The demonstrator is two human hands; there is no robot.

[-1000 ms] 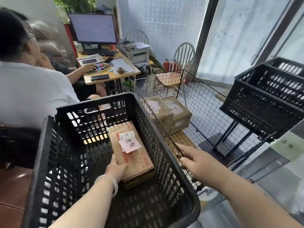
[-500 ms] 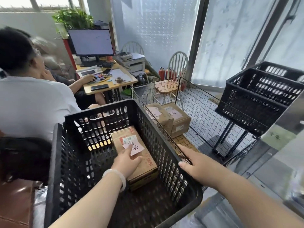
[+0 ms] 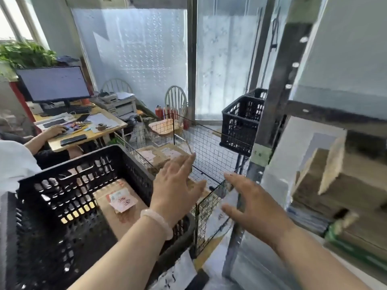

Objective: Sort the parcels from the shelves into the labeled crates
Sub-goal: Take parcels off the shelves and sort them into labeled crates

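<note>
A brown cardboard parcel (image 3: pixel 117 208) with a pink and white label lies flat in the near black plastic crate (image 3: pixel 69 170). My left hand (image 3: pixel 178 185) hovers above that crate's right rim with fingers spread, holding nothing. My right hand (image 3: pixel 251 204) is raised with straight fingers beside the grey shelf post (image 3: pixel 270 114), also holding nothing. Two more brown parcels (image 3: pixel 161 155) sit in the wire mesh bin (image 3: pixel 213 155) behind my hands. Stacked cardboard parcels (image 3: pixel 339 185) lie blurred on the shelf at right.
Another black crate (image 3: pixel 240 126) stands on a stand behind the wire bin. At left a seated person in white (image 3: pixel 14 162) works at a desk (image 3: pixel 94 130) with a monitor (image 3: pixel 54 84). Two chairs and glass panels stand behind.
My left hand has let go of the parcel and risen out of the crate. My right hand has left the crate rim and moved toward the shelf. The view has swung right and up.
</note>
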